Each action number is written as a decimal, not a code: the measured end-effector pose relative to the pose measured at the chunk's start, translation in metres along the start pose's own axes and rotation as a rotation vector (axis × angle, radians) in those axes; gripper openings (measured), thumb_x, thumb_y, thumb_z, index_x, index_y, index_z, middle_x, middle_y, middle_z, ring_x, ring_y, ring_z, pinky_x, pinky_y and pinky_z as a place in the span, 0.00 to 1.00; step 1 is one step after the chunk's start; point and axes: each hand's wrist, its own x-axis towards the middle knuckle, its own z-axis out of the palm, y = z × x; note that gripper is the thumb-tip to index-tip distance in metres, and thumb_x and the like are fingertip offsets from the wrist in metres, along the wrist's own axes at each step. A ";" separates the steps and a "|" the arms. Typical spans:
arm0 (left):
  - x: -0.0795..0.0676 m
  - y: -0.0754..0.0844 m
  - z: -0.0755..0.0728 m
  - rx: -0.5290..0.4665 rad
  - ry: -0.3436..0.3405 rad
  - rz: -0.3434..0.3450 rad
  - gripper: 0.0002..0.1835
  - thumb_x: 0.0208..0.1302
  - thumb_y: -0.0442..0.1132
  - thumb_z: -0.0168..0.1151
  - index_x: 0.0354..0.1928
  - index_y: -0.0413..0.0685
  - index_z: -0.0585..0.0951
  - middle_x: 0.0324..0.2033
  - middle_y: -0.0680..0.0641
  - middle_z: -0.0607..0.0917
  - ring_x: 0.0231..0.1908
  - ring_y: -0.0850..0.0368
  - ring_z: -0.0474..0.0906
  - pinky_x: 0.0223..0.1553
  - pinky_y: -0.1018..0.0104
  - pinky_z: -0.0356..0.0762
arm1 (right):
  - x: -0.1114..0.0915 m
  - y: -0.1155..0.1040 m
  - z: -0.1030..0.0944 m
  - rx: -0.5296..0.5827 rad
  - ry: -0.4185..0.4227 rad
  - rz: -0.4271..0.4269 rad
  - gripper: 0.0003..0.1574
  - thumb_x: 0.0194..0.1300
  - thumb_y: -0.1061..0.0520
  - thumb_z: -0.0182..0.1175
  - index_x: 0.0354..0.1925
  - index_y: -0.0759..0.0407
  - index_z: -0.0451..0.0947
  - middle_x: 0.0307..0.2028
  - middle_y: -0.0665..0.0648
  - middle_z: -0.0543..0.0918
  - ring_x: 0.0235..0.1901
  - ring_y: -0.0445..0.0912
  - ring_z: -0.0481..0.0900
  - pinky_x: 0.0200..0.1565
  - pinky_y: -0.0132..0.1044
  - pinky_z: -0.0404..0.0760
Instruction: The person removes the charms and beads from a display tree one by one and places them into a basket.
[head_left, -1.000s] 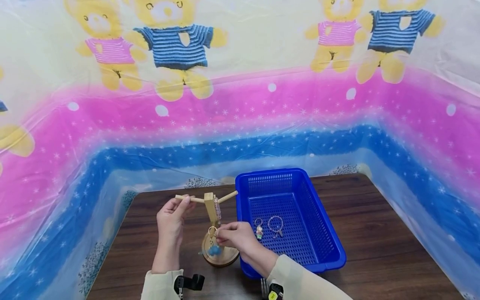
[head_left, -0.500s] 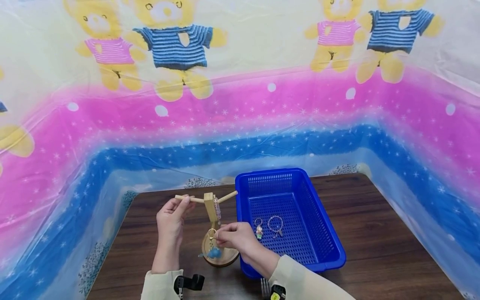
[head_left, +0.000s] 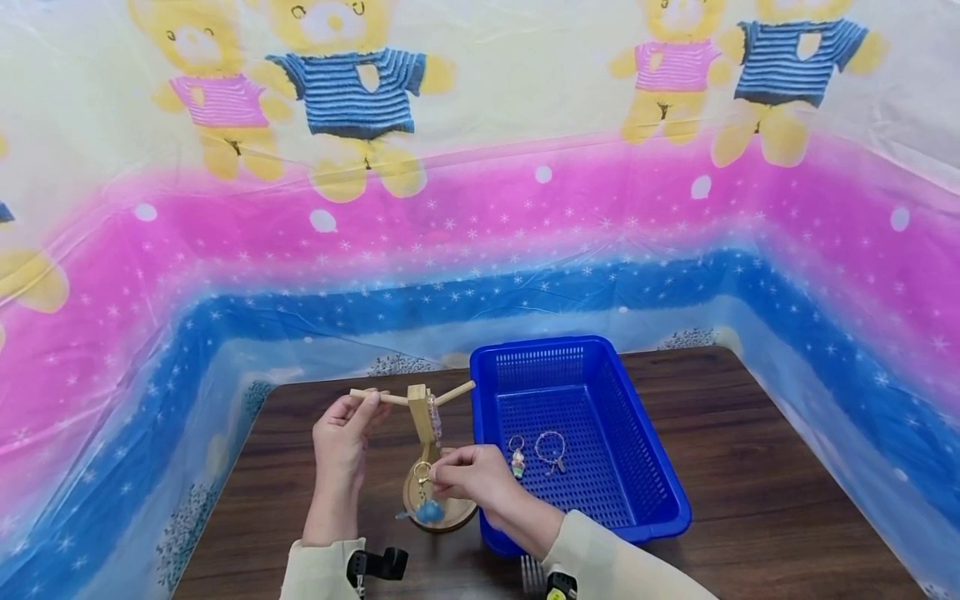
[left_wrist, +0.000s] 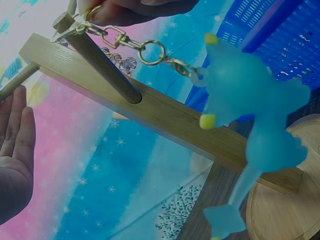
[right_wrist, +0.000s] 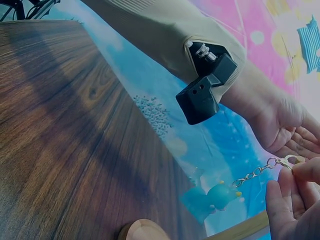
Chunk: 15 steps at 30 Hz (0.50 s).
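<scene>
My left hand (head_left: 341, 437) holds one upper peg (head_left: 380, 398) of a wooden stand (head_left: 422, 417) with a round base (head_left: 457, 517). My right hand (head_left: 468, 473) pinches the gold clasp of a keychain (left_wrist: 250, 105) between thumb and finger. A translucent blue creature figure with yellow tips hangs from its gold chain. In the left wrist view, the clasp overlaps the end of a lower peg (left_wrist: 105, 65), right at my right fingertips (left_wrist: 120, 14). A pinkish beaded bracelet (head_left: 436, 419) hangs at the stand's right side.
A blue perforated basket (head_left: 660, 475) stands right of the stand on the dark wood table (head_left: 765, 467). In it lie a keychain with a small figure (head_left: 518, 461) and a beaded bracelet (head_left: 562, 447). A patterned cloth (head_left: 495, 225) surrounds the table.
The blue figure and gold chain have swung slightly left and down. The right hand has shifted slightly left; the left hand keeps its place on the peg.
</scene>
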 end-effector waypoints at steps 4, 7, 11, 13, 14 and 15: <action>0.001 -0.001 0.000 0.010 0.007 -0.005 0.16 0.70 0.24 0.60 0.28 0.51 0.86 0.27 0.57 0.92 0.31 0.67 0.89 0.40 0.75 0.90 | -0.001 0.000 0.000 -0.002 -0.010 -0.006 0.15 0.60 0.68 0.63 0.42 0.82 0.82 0.24 0.47 0.86 0.25 0.36 0.84 0.42 0.37 0.93; 0.001 -0.001 0.000 0.032 0.017 -0.010 0.16 0.70 0.25 0.61 0.27 0.52 0.86 0.27 0.57 0.92 0.31 0.68 0.89 0.40 0.75 0.90 | -0.002 -0.001 -0.001 -0.008 -0.014 -0.012 0.15 0.60 0.68 0.63 0.42 0.82 0.82 0.24 0.47 0.86 0.24 0.35 0.83 0.42 0.37 0.93; 0.002 -0.001 0.000 0.053 0.021 -0.016 0.17 0.70 0.25 0.60 0.27 0.54 0.86 0.27 0.58 0.91 0.31 0.69 0.89 0.40 0.75 0.90 | -0.003 -0.003 -0.001 -0.013 -0.017 -0.016 0.14 0.61 0.68 0.64 0.42 0.81 0.82 0.25 0.48 0.87 0.24 0.35 0.83 0.40 0.35 0.93; 0.003 -0.001 0.000 0.051 0.024 -0.022 0.18 0.71 0.25 0.59 0.27 0.54 0.86 0.27 0.58 0.91 0.31 0.68 0.89 0.40 0.75 0.90 | -0.004 -0.004 -0.002 -0.009 -0.020 -0.019 0.14 0.61 0.68 0.64 0.42 0.81 0.82 0.25 0.48 0.87 0.24 0.36 0.84 0.41 0.37 0.93; 0.003 -0.001 0.000 0.052 0.025 -0.025 0.18 0.71 0.24 0.59 0.28 0.54 0.86 0.27 0.58 0.91 0.31 0.68 0.89 0.40 0.75 0.90 | -0.004 -0.005 -0.002 -0.007 -0.023 -0.020 0.14 0.61 0.68 0.64 0.42 0.81 0.82 0.26 0.48 0.87 0.25 0.36 0.84 0.41 0.36 0.93; 0.003 0.000 0.000 0.054 0.027 -0.029 0.19 0.71 0.24 0.58 0.28 0.55 0.86 0.27 0.58 0.91 0.31 0.69 0.89 0.40 0.75 0.90 | -0.005 -0.006 -0.002 -0.006 -0.027 -0.022 0.14 0.61 0.68 0.64 0.42 0.81 0.82 0.26 0.48 0.87 0.25 0.36 0.84 0.42 0.37 0.93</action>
